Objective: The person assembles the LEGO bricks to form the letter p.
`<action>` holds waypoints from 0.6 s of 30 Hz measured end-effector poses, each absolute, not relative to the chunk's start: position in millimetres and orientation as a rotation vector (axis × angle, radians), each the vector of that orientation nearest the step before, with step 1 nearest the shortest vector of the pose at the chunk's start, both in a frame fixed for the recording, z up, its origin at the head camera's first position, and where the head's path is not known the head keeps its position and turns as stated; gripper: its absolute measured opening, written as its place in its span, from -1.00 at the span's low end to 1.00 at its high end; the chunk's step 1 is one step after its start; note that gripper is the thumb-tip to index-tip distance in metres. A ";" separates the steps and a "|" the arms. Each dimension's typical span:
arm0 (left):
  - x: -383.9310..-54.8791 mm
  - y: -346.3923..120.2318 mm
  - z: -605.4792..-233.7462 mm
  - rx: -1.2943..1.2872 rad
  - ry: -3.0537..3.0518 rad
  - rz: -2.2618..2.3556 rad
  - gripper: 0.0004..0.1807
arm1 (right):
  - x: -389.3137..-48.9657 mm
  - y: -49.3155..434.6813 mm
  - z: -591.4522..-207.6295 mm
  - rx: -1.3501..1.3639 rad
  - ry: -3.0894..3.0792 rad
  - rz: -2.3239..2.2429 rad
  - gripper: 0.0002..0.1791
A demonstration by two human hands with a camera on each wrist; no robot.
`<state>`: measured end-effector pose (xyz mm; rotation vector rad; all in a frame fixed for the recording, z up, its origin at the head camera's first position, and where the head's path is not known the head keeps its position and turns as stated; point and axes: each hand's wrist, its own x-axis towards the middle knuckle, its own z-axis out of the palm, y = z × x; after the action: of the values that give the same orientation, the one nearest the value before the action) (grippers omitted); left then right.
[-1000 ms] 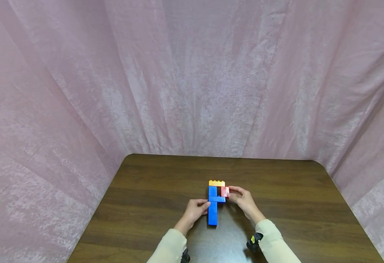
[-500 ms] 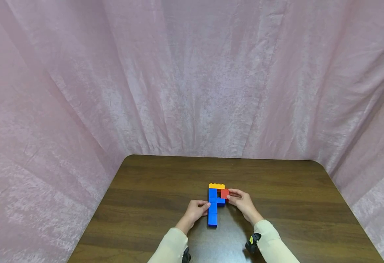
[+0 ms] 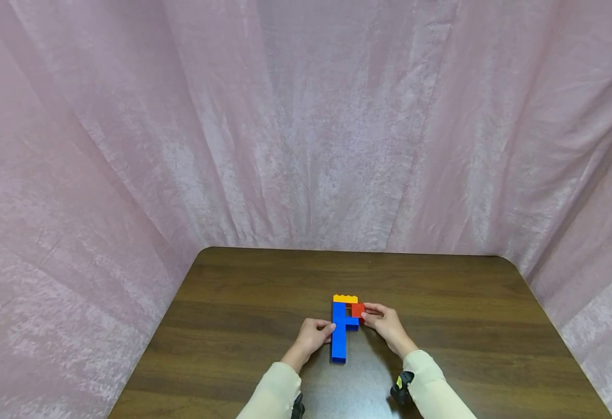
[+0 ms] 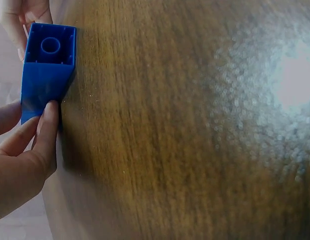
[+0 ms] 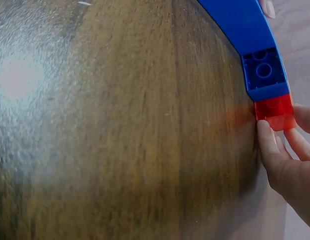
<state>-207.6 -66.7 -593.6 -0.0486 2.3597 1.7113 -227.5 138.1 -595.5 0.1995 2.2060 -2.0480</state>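
Note:
In the head view a joined build of toy building bricks lies between both hands. Its long blue column (image 3: 339, 343) has a short blue arm (image 3: 352, 323) jutting right and an orange-yellow brick (image 3: 345, 299) across the far end. A red brick (image 3: 358, 309) sits on the right, below the yellow one and beyond the blue arm. My left hand (image 3: 310, 341) pinches the column from its left side; the left wrist view shows the hollow underside of the nearest blue brick (image 4: 51, 44). My right hand (image 3: 388, 329) holds the red brick (image 5: 274, 111) between thumb and fingers.
The build is at the middle of a dark wooden table (image 3: 232, 291) with rounded far corners. Pink curtains (image 3: 306, 128) hang behind the table and on both sides. Light glares off the tabletop in both wrist views. A black device (image 3: 402, 387) is strapped to the right wrist.
The build's far end, with the yellow and red bricks, has come slightly lower in the head view, and its near end shows more. Both hands keep their hold and barely move.

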 end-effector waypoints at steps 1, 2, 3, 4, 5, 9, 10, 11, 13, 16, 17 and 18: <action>-207.5 -66.3 -593.5 -0.043 2.362 1.713 -0.73 | -227.3 138.2 -595.4 0.201 2.206 -2.050 -0.63; -207.5 -65.9 -593.3 -0.045 2.361 1.712 -0.73 | -227.0 138.2 -594.9 0.206 2.207 -2.051 -0.63; -207.7 -65.6 -593.0 -0.048 2.358 1.712 -0.73 | -226.6 138.1 -594.4 0.210 2.203 -2.057 -0.63; -207.9 -65.4 -592.9 -0.046 2.356 1.715 -0.74 | -226.4 138.2 -594.4 0.205 2.206 -2.057 -0.63; -208.1 -65.2 -592.7 -0.040 2.357 1.716 -0.73 | -226.1 138.1 -594.0 0.205 2.204 -2.060 -0.63; -209.2 -65.3 -592.1 -0.042 2.329 1.767 -0.74 | -225.9 138.2 -593.5 0.179 2.210 -2.076 -0.61; -209.2 -66.0 -592.3 -0.040 2.331 1.780 -0.74 | -225.8 138.4 -593.4 0.173 2.221 -2.075 -0.61; -209.2 -67.1 -592.3 -0.039 2.331 1.798 -0.74 | -225.7 138.4 -593.2 0.175 2.226 -2.077 -0.61; -209.4 -70.4 -592.7 -0.049 2.334 1.831 -0.75 | -225.6 139.1 -593.4 0.164 2.246 -2.077 -0.61; -209.2 -78.3 -593.6 -0.030 2.386 1.848 -0.75 | -225.0 140.3 -593.1 0.150 2.272 -2.075 -0.62; -208.9 -81.3 -593.4 -0.023 2.406 1.845 -0.75 | -224.7 140.8 -593.1 0.149 2.282 -2.074 -0.62; -208.4 -84.5 -593.4 -0.011 2.440 1.826 -0.75 | -224.2 141.6 -592.9 0.131 2.297 -2.074 -0.62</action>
<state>-208.4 -84.5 -593.4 -0.0111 2.4404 1.8261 -224.2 141.6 -592.9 0.1312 2.2972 -2.0736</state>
